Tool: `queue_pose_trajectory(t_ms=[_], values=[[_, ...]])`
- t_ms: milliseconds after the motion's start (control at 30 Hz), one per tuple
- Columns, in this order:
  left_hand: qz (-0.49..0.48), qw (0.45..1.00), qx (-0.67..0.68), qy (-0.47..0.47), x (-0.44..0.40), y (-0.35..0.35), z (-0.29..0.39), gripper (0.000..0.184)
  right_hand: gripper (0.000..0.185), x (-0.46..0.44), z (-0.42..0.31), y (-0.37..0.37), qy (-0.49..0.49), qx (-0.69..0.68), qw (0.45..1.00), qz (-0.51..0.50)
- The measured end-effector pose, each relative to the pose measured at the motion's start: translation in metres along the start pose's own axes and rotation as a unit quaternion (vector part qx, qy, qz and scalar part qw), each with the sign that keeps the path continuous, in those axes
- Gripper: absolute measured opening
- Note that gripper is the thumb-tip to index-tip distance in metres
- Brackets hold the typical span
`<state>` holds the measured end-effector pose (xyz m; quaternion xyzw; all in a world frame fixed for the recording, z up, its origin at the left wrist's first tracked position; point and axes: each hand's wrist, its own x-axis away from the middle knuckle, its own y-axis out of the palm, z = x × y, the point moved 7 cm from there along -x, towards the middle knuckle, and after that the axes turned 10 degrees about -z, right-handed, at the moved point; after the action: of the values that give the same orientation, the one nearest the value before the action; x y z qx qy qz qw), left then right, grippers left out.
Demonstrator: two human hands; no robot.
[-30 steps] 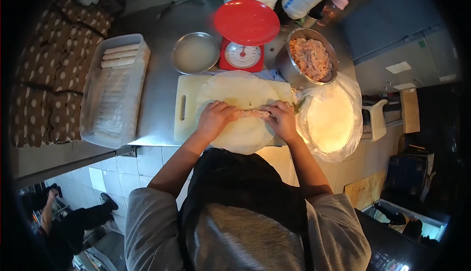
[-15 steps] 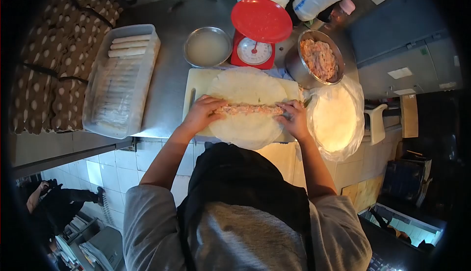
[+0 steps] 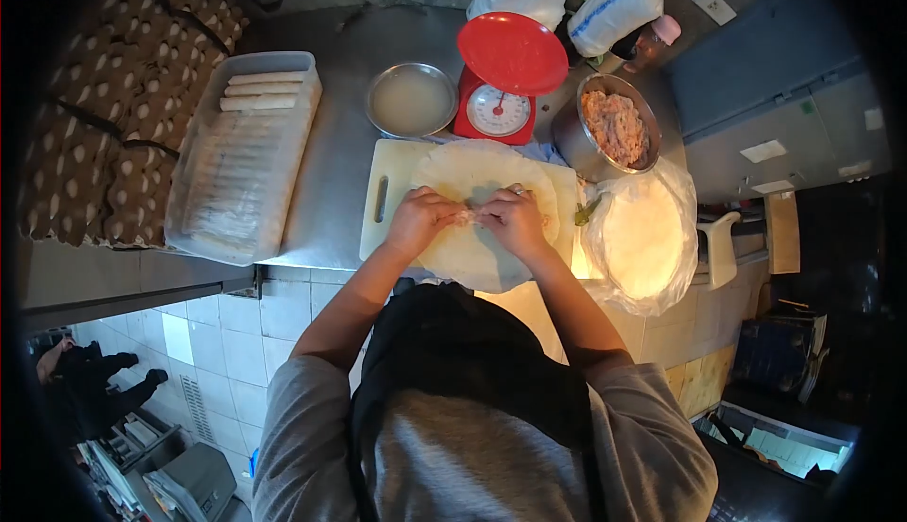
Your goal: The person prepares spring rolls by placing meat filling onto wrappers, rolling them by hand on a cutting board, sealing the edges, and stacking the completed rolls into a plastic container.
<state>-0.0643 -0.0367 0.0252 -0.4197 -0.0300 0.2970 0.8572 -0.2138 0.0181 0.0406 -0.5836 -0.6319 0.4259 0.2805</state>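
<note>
Thin round wrapper sheets (image 3: 482,165) lie on a pale chopping board (image 3: 378,229). Across them runs minced meat filling (image 3: 468,216), mostly covered by my fingers. My left hand (image 3: 422,220) is closed on the filling, fingertips pointing inward. Close beside it, my right hand (image 3: 515,223) has its fingers bent down and pressed on the filling too. Between the two hands only a small bit of filling shows. A metal pot (image 3: 578,135) of the same orange-pink filling stands beyond the board's right corner. Right of the board sits a stack of wrappers (image 3: 644,239) in clear plastic.
A red kitchen scale (image 3: 515,54) and a metal bowl (image 3: 413,99) of cloudy liquid stand behind the board. Left is a plastic tub (image 3: 307,139) of pale rolls, beside stacked egg trays (image 3: 113,116). A green leaf (image 3: 587,210) lies near the wrapper stack. Another person (image 3: 90,385) is at lower left.
Both hands have moved inward from the two ends of the filling strip to its middle, now almost touching. The filling, which showed as a long strip, is mostly hidden. The whole view has shifted slightly.
</note>
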Motion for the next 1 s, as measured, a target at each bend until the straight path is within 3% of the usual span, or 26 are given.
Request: queue_pose_trajectory(t_ms=[267, 467, 700, 800, 1000], values=[[0.042, 0.993, -0.087, 0.067, -0.016, 0.03, 0.022, 0.03, 0.019, 0.018, 0.034, -0.015, 0.043, -0.066, 0.997, 0.026], [-0.057, 0.995, -0.072, 0.045, -0.039, 0.05, 0.039, 0.029, 0.026, 0.031, 0.048, -0.019, 0.063, -0.081, 0.994, 0.038], [-0.024, 0.998, -0.058, 0.024, -0.046, 0.062, 0.049, 0.036, 0.034, 0.046, 0.054, -0.036, 0.095, -0.015, 0.995, 0.026], [-0.01, 0.997, -0.071, 0.025, -0.051, 0.062, 0.064, 0.039, 0.035, 0.051, 0.06, -0.038, 0.105, -0.086, 0.99, 0.022], [-0.035, 0.996, -0.08, 0.019, -0.069, 0.092, 0.074, 0.039, 0.033, 0.073, 0.076, -0.047, 0.117, -0.066, 0.989, 0.059]])
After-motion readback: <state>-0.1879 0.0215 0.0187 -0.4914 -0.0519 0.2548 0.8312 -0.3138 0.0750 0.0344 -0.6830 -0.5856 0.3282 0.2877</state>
